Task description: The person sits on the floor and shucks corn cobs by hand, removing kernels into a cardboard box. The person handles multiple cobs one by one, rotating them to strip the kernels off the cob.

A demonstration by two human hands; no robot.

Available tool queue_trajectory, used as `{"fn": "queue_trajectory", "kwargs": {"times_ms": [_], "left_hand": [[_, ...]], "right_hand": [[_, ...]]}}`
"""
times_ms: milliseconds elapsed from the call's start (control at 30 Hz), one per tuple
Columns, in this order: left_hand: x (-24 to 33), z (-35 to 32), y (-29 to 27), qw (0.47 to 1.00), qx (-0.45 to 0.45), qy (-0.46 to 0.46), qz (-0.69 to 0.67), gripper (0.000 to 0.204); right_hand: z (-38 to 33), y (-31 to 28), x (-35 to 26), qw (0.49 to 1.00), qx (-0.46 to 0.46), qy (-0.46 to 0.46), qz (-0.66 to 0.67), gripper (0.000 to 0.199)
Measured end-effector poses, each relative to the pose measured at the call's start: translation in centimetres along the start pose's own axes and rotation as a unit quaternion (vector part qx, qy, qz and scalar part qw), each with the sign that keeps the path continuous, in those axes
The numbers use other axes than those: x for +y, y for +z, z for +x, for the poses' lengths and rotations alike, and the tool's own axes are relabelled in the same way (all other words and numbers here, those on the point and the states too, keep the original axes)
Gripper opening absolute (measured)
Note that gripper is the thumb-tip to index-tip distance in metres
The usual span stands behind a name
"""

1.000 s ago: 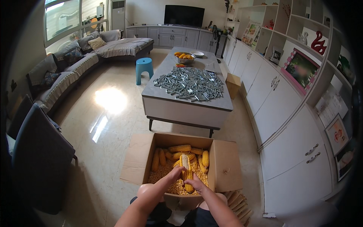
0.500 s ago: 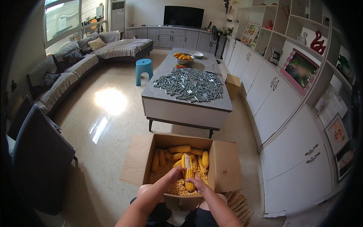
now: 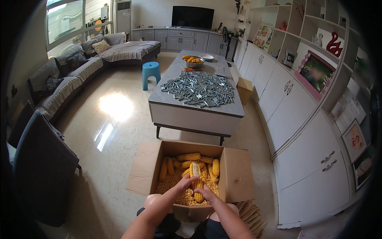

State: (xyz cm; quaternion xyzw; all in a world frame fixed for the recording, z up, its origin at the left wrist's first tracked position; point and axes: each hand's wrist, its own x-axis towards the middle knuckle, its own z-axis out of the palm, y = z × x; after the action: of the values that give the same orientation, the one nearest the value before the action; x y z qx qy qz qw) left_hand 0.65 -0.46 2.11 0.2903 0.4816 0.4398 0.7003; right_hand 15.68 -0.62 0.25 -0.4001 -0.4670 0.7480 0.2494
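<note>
Over an open cardboard box [image 3: 193, 149], I hold a yellow ear of corn [image 3: 195, 170] in both hands. Its upper part shows a pale stripe stripped of kernels, while the lower part is still covered in yellow ones. My left hand [image 3: 187, 183] grips it around the middle from the left. Lower down, my right hand [image 3: 207, 192] is closed on its near end from the right. Loose kernels [image 3: 175, 187] cover the inside of the box beneath. Several whole ears of corn [image 3: 188, 157] lie along the far side and in the far corners of the box.
Beyond the box stands a grey table [image 3: 159, 101] bearing a spread of small metal cylinders [image 3: 203, 89] and a metal bowl [image 3: 194, 65]. A blue stool [image 3: 151, 75] is left of it. White cabinets [image 3: 300, 159] line the right; a dark chair [image 3: 45, 167] stands left.
My left hand has shifted slightly up and right along the ear of corn, covering more of its bare stripe. The right hand stays near the lower end.
</note>
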Motion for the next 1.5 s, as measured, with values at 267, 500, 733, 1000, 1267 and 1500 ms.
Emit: {"fn": "queue_trajectory", "kwargs": {"times_ms": [267,500,733,1000,1267,1500], "left_hand": [[-1.8,1.3,-1.5,0.994,-0.008,0.008,0.107,0.049],[-2.3,1.7,-1.3,1.0,0.011,-0.004,-0.028,0.048],[-3.2,2.6,-2.0,0.995,0.018,0.003,0.095,0.044],[-0.9,0.7,-0.7,0.998,-0.014,-0.001,0.057,0.038],[-3.1,2.4,-2.5,0.998,-0.064,0.003,-0.008,0.035],[-1.0,0.9,-0.5,0.999,0.0,-0.013,0.03,0.026]], "right_hand": [[-0.1,0.0,0.0,0.999,0.019,0.041,0.027,0.061],[-0.3,0.2,-0.3,1.0,0.022,0.021,-0.003,0.06],[-0.1,0.2,-0.1,0.999,0.026,0.013,-0.04,0.062],[-0.7,0.2,-0.6,0.999,0.04,0.032,-0.014,0.065],[-0.2,-0.2,-0.2,0.998,0.039,0.035,-0.042,0.065],[-0.3,-0.1,-0.4,0.997,0.057,0.033,-0.039,0.061]]}}
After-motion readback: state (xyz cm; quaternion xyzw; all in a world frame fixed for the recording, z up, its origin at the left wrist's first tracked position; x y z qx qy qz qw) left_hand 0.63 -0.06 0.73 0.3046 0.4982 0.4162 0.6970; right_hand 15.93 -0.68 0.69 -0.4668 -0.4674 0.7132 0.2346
